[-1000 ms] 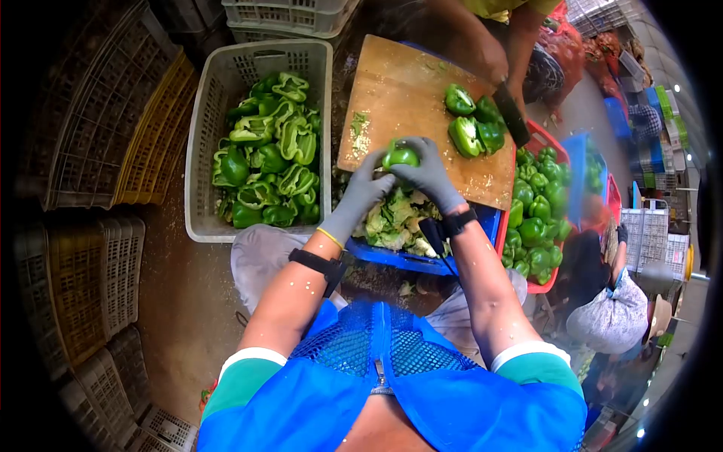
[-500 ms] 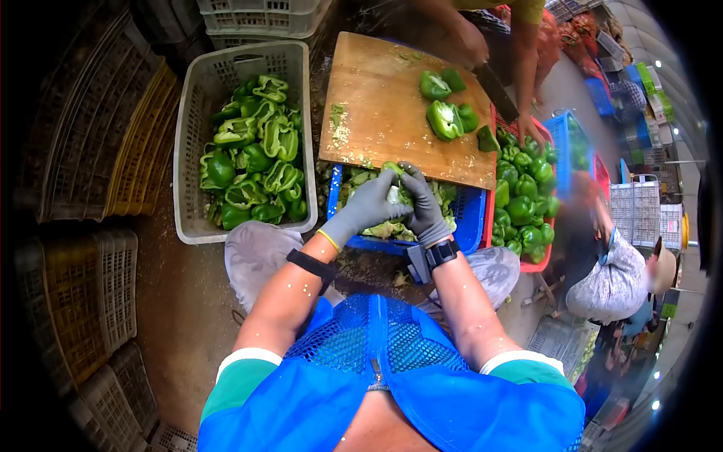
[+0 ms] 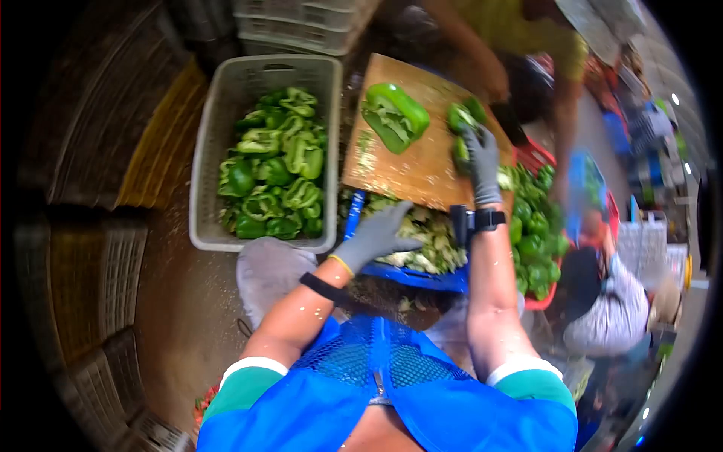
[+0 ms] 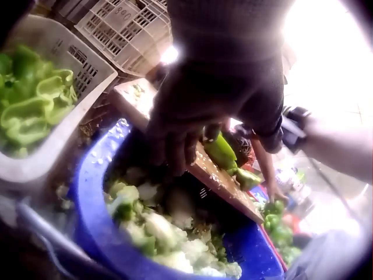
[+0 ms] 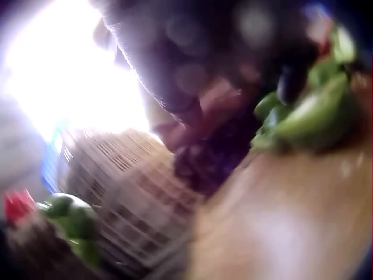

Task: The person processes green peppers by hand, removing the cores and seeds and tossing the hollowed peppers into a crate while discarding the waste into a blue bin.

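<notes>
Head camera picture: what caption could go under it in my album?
Gloved right hand at the cut green peppers on a wooden board, left hand over a blue tub.

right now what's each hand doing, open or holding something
Left hand: open, empty, over the blue tub.
Right hand: at the cut peppers; whether its fingers grip one cannot be told.

It looks like a working vegetable shed. Slatted crates (image 3: 120,271) stand stacked well left of the left hand (image 3: 379,239), with a grey crate (image 3: 201,158) of cut peppers (image 3: 303,154) nearer; right of the right hand (image 3: 484,162), I see other workers (image 3: 608,316) and overhead lights (image 3: 675,99).
</notes>
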A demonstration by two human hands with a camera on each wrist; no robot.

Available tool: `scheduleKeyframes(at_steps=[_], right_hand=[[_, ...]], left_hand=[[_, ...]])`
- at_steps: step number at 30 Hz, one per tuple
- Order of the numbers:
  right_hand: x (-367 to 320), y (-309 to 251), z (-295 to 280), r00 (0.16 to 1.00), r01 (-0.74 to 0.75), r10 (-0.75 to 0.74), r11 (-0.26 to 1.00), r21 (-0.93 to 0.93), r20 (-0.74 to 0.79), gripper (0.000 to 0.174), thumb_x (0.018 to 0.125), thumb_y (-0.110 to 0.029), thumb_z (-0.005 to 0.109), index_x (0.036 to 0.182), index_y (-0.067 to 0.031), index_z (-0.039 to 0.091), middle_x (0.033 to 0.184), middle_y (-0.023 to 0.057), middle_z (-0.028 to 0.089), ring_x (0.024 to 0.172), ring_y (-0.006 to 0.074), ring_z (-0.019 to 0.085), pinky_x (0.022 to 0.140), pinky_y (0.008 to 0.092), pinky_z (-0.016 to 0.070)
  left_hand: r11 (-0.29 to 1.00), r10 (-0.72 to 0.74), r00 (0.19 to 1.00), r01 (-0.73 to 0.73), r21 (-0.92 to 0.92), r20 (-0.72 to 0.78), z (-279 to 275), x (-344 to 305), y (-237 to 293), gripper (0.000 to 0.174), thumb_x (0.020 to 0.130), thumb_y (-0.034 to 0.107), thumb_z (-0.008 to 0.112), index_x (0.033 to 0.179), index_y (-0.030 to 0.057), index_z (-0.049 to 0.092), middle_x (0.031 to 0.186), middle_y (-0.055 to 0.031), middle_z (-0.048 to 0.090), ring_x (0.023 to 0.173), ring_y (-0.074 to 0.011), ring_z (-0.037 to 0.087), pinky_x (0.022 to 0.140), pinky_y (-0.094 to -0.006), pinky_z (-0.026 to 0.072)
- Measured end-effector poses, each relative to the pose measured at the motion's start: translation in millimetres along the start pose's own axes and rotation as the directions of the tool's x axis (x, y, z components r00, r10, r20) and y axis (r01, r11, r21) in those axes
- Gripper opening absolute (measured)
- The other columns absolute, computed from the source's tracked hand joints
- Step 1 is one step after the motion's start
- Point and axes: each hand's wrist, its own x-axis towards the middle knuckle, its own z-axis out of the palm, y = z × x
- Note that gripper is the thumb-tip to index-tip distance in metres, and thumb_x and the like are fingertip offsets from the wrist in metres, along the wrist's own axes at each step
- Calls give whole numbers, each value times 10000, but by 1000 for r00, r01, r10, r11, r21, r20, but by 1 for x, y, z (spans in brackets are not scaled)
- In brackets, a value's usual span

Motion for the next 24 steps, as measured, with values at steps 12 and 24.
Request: scheduleKeyframes(at_steps=[12, 24], right_hand=[[-131, -37, 35, 811, 281, -194, 957, -76, 552, 625, 642, -244, 791, 1176, -50, 531, 1107, 174, 593, 1062, 332, 557, 940, 381, 439], [-186, -49, 29, 907, 187, -54, 941, -282, 418, 533, 722, -423, 714, 1085, -111, 482, 865, 142, 655, 787, 334, 646, 692, 429, 501]], left_hand=[[-229, -303, 791, 481, -846, 531, -1, 27, -20, 800, 810, 742, 461, 1296, 108, 450, 1212, -106, 547, 999, -247, 608, 793, -431, 538], [-211, -405, 873, 198, -957, 270, 27, 6, 9, 351, 885, 212, 630, 1215, 122, 551, 1042, -32, 618, 936, -154, 616, 806, -320, 532]])
